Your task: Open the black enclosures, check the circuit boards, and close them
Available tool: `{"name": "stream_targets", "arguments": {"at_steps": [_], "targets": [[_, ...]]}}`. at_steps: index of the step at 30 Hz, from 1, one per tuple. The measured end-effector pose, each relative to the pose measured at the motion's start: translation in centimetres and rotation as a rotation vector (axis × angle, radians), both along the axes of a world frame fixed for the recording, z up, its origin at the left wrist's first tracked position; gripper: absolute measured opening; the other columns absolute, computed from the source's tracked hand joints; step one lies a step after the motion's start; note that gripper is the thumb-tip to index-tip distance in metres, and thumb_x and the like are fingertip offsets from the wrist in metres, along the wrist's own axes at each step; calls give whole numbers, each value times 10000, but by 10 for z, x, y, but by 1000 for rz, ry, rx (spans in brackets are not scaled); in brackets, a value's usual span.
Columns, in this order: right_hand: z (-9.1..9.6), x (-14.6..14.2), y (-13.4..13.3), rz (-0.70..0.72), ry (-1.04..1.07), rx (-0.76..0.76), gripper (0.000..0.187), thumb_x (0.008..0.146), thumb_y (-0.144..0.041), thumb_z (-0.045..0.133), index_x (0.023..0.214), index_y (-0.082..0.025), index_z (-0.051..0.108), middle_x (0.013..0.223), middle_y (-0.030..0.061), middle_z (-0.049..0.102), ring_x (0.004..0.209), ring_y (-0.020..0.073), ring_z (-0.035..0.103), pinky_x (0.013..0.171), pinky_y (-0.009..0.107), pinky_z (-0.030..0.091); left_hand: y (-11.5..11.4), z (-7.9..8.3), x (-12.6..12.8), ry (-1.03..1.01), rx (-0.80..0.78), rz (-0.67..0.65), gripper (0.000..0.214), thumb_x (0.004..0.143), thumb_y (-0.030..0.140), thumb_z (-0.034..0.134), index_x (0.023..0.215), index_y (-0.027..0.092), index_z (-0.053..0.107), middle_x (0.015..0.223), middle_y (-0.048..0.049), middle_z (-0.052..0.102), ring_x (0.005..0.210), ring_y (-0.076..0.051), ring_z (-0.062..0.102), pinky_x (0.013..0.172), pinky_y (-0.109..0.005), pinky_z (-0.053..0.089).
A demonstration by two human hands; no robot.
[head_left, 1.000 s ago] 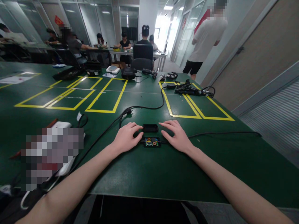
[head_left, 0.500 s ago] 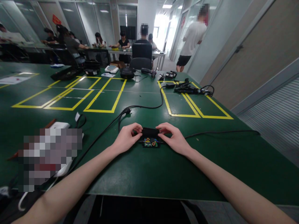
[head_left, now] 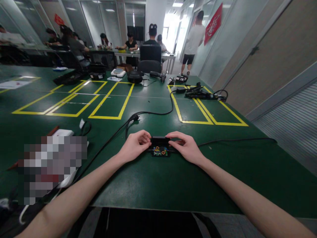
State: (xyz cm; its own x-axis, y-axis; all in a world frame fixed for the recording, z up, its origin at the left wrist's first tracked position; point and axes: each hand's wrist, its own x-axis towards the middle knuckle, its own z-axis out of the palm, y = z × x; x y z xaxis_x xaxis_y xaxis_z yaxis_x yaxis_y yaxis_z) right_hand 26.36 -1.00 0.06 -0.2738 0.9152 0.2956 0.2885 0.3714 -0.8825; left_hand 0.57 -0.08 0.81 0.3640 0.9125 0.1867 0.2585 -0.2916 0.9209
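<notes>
Two ends, two grips in your head view: your left hand [head_left: 136, 143] is clamped on the left end of the small black cover [head_left: 160, 141], thumb and fingers pinched together on it, and your right hand [head_left: 187, 148] has the other end the same way. To me that reads as the cover-handling step, with the piece tipped up on edge rather than lying flat. The circuit board [head_left: 160, 151] is just on your side of it, sitting exposed in its black tray [head_left: 160, 156] on the green worktop [head_left: 148, 185]. Can't tell if the cover's lower edge touches the tray or sits just clear of it. So the cover is right between your hands, and the board is a touch nearer you, below the line of your fingertips. Whatever the next move is, I'd say it calls for an even pinch at both ends and thumbs kept off those little parts. Also watch the black cable [head_left: 237, 140] running off past your right hand, since a tug there could probably shift the tray.
</notes>
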Motion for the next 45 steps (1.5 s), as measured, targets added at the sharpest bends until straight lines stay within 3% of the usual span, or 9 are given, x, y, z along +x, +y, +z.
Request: {"name": "stream_targets", "arguments": {"at_steps": [7, 35, 45], "targets": [[3, 0, -1, 22, 17, -14, 180, 888, -323, 714, 1018, -229, 796, 1119, 84, 761, 1047, 231, 719, 781, 324, 634, -1, 4, 0, 12, 13, 0, 141, 781, 154, 690, 917, 165, 657, 759, 11, 689, 672, -113, 639, 648, -220, 526], [7, 1, -4, 89, 14, 86, 139, 913, -257, 702, 1021, -236, 788, 1089, 76, 754, 1022, 212, 724, 819, 342, 639, -3, 10, 0, 26, 10, -9, 146, 760, 141, 633, 899, 158, 673, 757, 6, 712, 655, -107, 633, 653, -216, 525], [11, 3, -7, 181, -19, 48, 311, 910, -282, 707, 1217, -237, 730, 1108, 76, 753, 1017, 213, 718, 881, 378, 635, -6, 17, 0, 94, 33, -5, 137, 825, 193, 531, 894, 175, 648, 745, -7, 717, 694, -154, 686, 699, -273, 548]]}}
